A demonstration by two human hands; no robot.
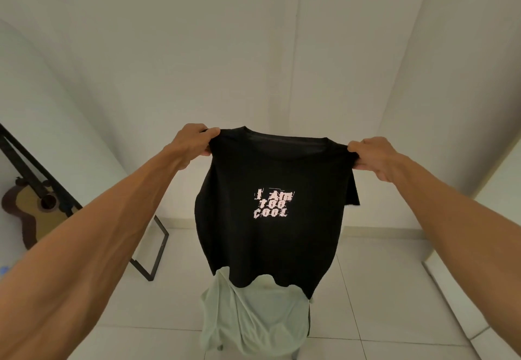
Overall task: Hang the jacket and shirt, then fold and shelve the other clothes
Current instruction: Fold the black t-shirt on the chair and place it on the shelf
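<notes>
A black T-shirt (270, 246) with pale printed lettering on its chest hangs spread out in front of me, print facing me. My left hand (194, 141) pinches its left shoulder and my right hand (372, 158) pinches its right shoulder, both arms stretched forward at about the same height. Below the shirt's hem a pale green garment (253, 323) lies draped over a chair or stool, whose frame is mostly hidden under the cloth.
A black metal rack frame (158, 249) stands on the white tiled floor at the left. A guitar (33, 218) leans against the left wall behind it. White walls close the space ahead and to the right.
</notes>
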